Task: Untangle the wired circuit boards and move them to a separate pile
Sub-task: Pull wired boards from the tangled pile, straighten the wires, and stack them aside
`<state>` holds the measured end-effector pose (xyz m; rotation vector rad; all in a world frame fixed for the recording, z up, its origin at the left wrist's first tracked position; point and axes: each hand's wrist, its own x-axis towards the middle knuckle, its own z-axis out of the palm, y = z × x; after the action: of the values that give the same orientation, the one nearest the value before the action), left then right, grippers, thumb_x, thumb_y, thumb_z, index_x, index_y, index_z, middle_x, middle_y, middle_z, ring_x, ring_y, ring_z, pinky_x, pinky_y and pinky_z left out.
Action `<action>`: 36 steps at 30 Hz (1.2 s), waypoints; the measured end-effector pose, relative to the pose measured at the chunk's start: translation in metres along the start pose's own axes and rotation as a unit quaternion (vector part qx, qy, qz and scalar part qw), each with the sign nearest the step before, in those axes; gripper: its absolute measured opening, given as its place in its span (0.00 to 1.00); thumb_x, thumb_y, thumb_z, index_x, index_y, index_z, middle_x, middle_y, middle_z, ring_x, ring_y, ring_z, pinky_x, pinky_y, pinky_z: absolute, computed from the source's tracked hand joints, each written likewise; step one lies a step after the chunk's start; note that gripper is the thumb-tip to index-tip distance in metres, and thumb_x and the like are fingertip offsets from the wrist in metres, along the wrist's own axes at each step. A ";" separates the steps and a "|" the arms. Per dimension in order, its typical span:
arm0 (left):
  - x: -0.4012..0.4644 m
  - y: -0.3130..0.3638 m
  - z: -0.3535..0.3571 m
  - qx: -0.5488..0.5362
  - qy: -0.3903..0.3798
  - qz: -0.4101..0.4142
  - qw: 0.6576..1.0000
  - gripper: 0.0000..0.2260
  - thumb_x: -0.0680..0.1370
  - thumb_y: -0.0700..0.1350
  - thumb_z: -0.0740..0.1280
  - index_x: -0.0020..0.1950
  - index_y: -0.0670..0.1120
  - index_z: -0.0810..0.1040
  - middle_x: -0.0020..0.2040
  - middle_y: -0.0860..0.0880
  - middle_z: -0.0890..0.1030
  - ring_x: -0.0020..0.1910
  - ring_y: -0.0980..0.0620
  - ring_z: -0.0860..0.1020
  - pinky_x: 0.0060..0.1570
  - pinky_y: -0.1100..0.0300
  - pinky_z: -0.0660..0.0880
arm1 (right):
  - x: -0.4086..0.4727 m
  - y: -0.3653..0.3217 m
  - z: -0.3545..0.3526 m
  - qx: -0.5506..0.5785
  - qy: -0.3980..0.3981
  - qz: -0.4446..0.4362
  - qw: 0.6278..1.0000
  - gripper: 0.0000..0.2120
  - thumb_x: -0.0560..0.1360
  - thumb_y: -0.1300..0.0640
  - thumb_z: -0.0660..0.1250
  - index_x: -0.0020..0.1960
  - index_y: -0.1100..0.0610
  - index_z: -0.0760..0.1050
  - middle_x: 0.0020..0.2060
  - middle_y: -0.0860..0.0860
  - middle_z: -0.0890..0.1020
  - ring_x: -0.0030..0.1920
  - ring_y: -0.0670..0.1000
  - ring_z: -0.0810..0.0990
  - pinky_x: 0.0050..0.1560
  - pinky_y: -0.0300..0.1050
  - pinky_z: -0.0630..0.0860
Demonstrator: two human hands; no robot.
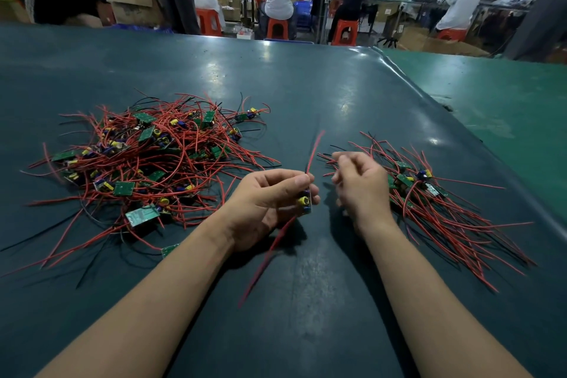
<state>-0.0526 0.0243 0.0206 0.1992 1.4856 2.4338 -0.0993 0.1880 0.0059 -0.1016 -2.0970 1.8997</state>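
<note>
Head view: we sit between two piles on the dark table [306, 95].
Left hand [270, 205]: our fingers curl around one circuit board [305, 201], its red wires [313, 147] hanging free, so it looks untangled.
Right hand [359, 184]: our fingers are loosely curled and hold nothing, probably ready to take the board.
Tangled heap [147, 156]: left, source.
Sorted pile [429, 193]: right, wires roughly aligned.
</note>
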 end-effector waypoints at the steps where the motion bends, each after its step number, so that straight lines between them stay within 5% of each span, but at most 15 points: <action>1: 0.000 0.000 0.000 -0.001 -0.002 0.005 1.000 0.05 0.68 0.42 0.71 0.39 0.45 0.86 0.37 0.46 0.84 0.36 0.54 0.83 0.36 0.63 0.78 | -0.004 0.001 0.003 -0.062 -0.019 -0.041 0.997 0.08 0.79 0.62 0.63 0.45 0.53 0.78 0.31 0.49 0.78 0.25 0.42 0.74 0.30 0.38 0.71; 3: 0.000 0.000 0.000 -0.010 0.001 0.016 1.000 0.06 0.69 0.42 0.70 0.40 0.46 0.86 0.38 0.47 0.85 0.35 0.56 0.82 0.37 0.65 0.77 | -0.012 0.000 0.007 -0.103 -0.082 -0.097 0.987 0.06 0.77 0.62 0.67 0.48 0.52 0.79 0.35 0.53 0.82 0.33 0.49 0.81 0.38 0.45 0.78; 7: 0.003 0.005 -0.003 -0.091 0.035 0.027 0.995 0.07 0.70 0.43 0.68 0.38 0.44 0.86 0.36 0.47 0.84 0.32 0.55 0.81 0.34 0.63 0.79 | -0.030 -0.003 0.015 -0.085 -0.208 -0.145 0.964 0.10 0.75 0.60 0.70 0.50 0.45 0.79 0.36 0.58 0.82 0.34 0.62 0.78 0.40 0.60 0.78; 9: 0.004 0.006 -0.003 -0.083 0.068 0.025 0.994 0.08 0.69 0.46 0.69 0.37 0.44 0.86 0.36 0.47 0.84 0.31 0.55 0.81 0.34 0.63 0.80 | -0.036 -0.003 0.018 -0.082 -0.230 -0.160 0.956 0.14 0.73 0.58 0.67 0.53 0.40 0.76 0.36 0.52 0.80 0.34 0.64 0.78 0.37 0.57 0.78; 11: 0.006 0.006 -0.005 -0.102 0.097 0.033 0.989 0.08 0.68 0.45 0.70 0.40 0.43 0.84 0.37 0.46 0.84 0.34 0.52 0.82 0.39 0.60 0.81 | -0.039 -0.002 0.017 -0.067 -0.237 -0.155 0.957 0.20 0.74 0.59 0.67 0.59 0.37 0.75 0.37 0.45 0.79 0.30 0.60 0.76 0.31 0.44 0.75; 15: 0.008 0.008 -0.007 -0.134 0.127 0.047 0.982 0.06 0.69 0.39 0.70 0.45 0.43 0.77 0.40 0.44 0.82 0.39 0.49 0.81 0.45 0.58 0.81 | -0.043 -0.010 0.017 -0.035 -0.222 -0.156 0.962 0.21 0.74 0.59 0.73 0.65 0.47 0.75 0.41 0.44 0.81 0.31 0.51 0.75 0.30 0.39 0.71; 18: 0.007 0.006 -0.002 -0.148 0.101 0.071 0.981 0.06 0.68 0.33 0.68 0.41 0.41 0.75 0.39 0.43 0.83 0.38 0.51 0.83 0.40 0.61 0.81 | -0.043 -0.019 0.015 0.108 -0.178 -0.082 0.975 0.07 0.79 0.60 0.67 0.55 0.56 0.81 0.35 0.47 0.82 0.26 0.49 0.72 0.24 0.37 0.68; 21: 0.009 0.002 0.001 -0.133 0.072 0.094 0.984 0.08 0.67 0.30 0.67 0.40 0.41 0.73 0.44 0.39 0.83 0.44 0.45 0.84 0.45 0.57 0.82 | -0.040 -0.025 0.010 0.197 -0.158 0.006 0.968 0.09 0.79 0.57 0.66 0.50 0.62 0.81 0.35 0.53 0.81 0.25 0.49 0.72 0.21 0.37 0.67; 27: 0.012 -0.007 -0.002 -0.008 0.064 0.094 0.994 0.10 0.66 0.41 0.72 0.46 0.41 0.80 0.41 0.46 0.84 0.38 0.51 0.80 0.43 0.60 0.78 | -0.038 -0.027 0.009 0.218 -0.191 0.080 0.954 0.05 0.74 0.57 0.71 0.48 0.54 0.84 0.36 0.49 0.82 0.30 0.45 0.77 0.26 0.36 0.69; 30: 0.013 -0.009 -0.004 -0.011 0.072 0.131 0.989 0.06 0.65 0.39 0.74 0.41 0.44 0.84 0.40 0.45 0.84 0.39 0.50 0.82 0.46 0.60 0.79 | -0.038 -0.029 0.013 0.291 -0.154 0.159 0.931 0.08 0.71 0.57 0.72 0.51 0.56 0.81 0.34 0.50 0.81 0.28 0.44 0.76 0.22 0.34 0.68; 34: 0.014 -0.010 -0.005 0.068 0.104 0.212 0.969 0.08 0.62 0.39 0.76 0.39 0.45 0.83 0.40 0.50 0.84 0.41 0.52 0.83 0.48 0.62 0.79 | -0.042 -0.029 0.020 0.351 -0.115 0.269 0.890 0.08 0.71 0.53 0.72 0.37 0.57 0.81 0.29 0.49 0.80 0.25 0.42 0.77 0.23 0.30 0.72; 36: 0.013 -0.010 -0.004 0.108 0.117 0.237 0.958 0.08 0.64 0.35 0.75 0.40 0.42 0.81 0.41 0.51 0.84 0.42 0.54 0.83 0.48 0.64 0.78 | -0.039 -0.030 0.020 0.384 -0.098 0.288 0.872 0.09 0.73 0.55 0.70 0.38 0.59 0.80 0.29 0.49 0.79 0.25 0.42 0.77 0.24 0.30 0.73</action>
<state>-0.0648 0.0291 0.0094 0.3612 2.0081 2.7288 -0.0628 0.1550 0.0263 -0.3982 -1.3168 3.0778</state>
